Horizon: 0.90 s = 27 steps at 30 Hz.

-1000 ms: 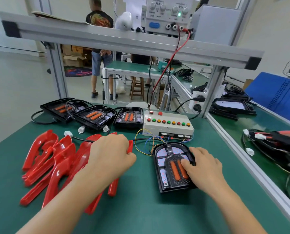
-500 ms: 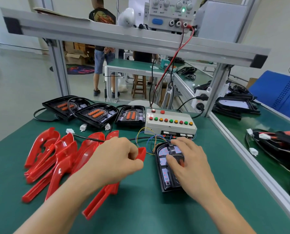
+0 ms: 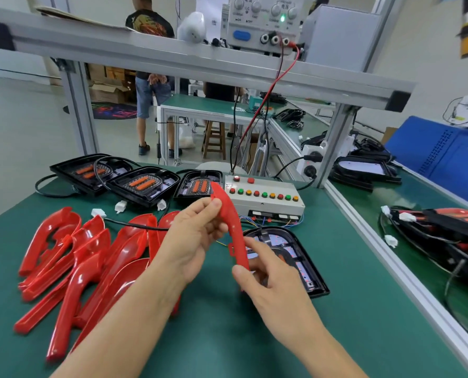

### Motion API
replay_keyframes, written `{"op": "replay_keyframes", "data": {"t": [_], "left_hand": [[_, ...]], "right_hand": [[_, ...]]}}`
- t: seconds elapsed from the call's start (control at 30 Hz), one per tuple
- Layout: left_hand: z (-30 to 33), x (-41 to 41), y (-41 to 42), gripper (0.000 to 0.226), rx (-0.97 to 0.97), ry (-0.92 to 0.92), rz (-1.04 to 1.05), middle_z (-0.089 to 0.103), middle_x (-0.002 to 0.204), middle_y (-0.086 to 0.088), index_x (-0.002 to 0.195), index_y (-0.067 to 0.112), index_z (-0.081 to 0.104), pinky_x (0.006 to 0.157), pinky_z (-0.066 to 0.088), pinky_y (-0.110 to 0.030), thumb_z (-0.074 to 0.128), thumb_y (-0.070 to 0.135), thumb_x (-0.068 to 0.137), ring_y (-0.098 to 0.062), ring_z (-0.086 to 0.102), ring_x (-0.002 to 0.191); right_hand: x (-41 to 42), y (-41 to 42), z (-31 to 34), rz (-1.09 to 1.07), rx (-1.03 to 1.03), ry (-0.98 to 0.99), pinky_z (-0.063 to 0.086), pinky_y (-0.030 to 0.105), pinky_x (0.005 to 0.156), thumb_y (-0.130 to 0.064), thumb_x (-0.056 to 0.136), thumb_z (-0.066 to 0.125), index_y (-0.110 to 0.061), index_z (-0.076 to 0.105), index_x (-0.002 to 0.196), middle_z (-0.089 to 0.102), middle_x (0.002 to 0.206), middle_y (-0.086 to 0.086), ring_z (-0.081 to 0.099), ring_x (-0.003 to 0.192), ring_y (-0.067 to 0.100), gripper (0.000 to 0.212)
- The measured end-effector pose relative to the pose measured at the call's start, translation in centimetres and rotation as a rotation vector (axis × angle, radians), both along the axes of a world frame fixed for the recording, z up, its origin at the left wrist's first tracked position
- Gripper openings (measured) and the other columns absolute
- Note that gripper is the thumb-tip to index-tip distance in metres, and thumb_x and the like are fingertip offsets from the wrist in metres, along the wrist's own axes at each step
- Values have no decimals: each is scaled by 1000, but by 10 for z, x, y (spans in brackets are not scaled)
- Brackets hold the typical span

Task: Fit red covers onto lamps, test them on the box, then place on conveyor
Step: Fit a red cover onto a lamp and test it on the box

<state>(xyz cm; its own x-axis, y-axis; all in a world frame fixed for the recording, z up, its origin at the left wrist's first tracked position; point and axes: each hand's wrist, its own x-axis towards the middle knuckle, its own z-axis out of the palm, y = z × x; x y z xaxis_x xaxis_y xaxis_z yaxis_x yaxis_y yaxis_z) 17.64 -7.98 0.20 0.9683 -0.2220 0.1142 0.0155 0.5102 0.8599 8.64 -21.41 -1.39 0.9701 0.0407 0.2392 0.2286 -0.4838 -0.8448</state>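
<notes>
Both hands on one red cover (image 3: 231, 227), held edge-on in the air over the bench (image 3: 213, 336) — left hand (image 3: 192, 241) pinches its upper part between thumb and fingers, right hand (image 3: 268, 279) pinches the lower end with thumb and curled fingers. Cover's long axis runs near-upright, top tipped away toward the test box (image 3: 263, 197). Open lamp (image 3: 287, 257) lies flat just right of and below the cover, partly behind the right hand, long axis running away from the person. Judgement: cover needs to rotate from edge-on to flat and drop rightward onto the lamp — right hand is nearer and likely guides. Spare covers (image 3: 72, 263) piled left; three more lamps (image 3: 143, 186) at the back.
</notes>
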Motion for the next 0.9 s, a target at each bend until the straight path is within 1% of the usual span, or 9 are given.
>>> {"op": "replay_keyframes", "data": {"t": [0.1,0.17,0.23,0.33,0.47,0.53,0.63,0.77,0.9], "left_hand": [[-5,3,-15,9,-80,46,-61,65,65,0,78,13,59,49,46,-15,58,22,78,-7,53,49],[-6,7,-25,10,-33,51,-80,66,71,-1,81,12,61,51,47,-18,57,20,85,-9,56,55],[-7,13,-34,14,161,31,-1,65,82,0,85,14,62,58,50,-20,53,19,94,-12,58,68],[-14,26,-46,13,471,-38,160,59,98,2,95,20,58,77,50,-26,49,13,97,-15,57,89],[-32,40,-65,29,856,-72,63,54,117,-2,121,12,53,88,37,-26,48,5,94,-19,51,107],[-38,46,-69,22,1031,-62,18,51,105,-5,113,12,50,76,36,-26,45,4,92,-22,49,93],[-42,51,-70,4,1183,-10,-43,45,76,-6,86,6,47,53,27,-27,45,3,88,-19,39,64],[-40,55,-76,7,1160,52,-67,42,70,-10,80,4,46,53,30,-26,51,0,83,-21,37,61],[-38,58,-79,26,847,246,-59,34,63,-7,66,9,37,53,27,-25,43,-13,78,-20,31,59]], "right_hand": [[4,-11,3,-44,-26,-23,40,15,55,-25,92,62,-54,48,114,64,73,-10,46,52,3,39],[6,-23,7,-86,-101,-44,41,23,58,-25,94,59,-56,50,111,64,74,-1,43,53,7,36],[8,-40,12,-149,-203,-73,42,27,60,-24,95,56,-54,55,103,62,71,2,43,56,14,32],[12,-69,18,-243,-372,-44,39,23,58,-25,96,54,-39,62,106,57,59,-8,45,54,11,19],[11,-84,16,-295,-611,41,43,33,65,-29,96,51,-24,62,110,51,60,-9,50,61,16,18],[9,-85,14,-308,-643,71,44,34,66,-29,96,50,-21,62,107,49,59,-7,50,62,22,18],[9,-89,14,-312,-670,104,39,28,57,-29,94,50,-20,61,98,48,57,-4,44,54,17,15],[9,-93,12,-295,-667,148,40,24,57,-27,94,51,-21,63,100,51,58,-4,43,52,11,15],[9,-98,12,-281,-660,160,47,31,68,-28,93,52,-21,63,106,57,66,-2,51,63,20,18]]}}
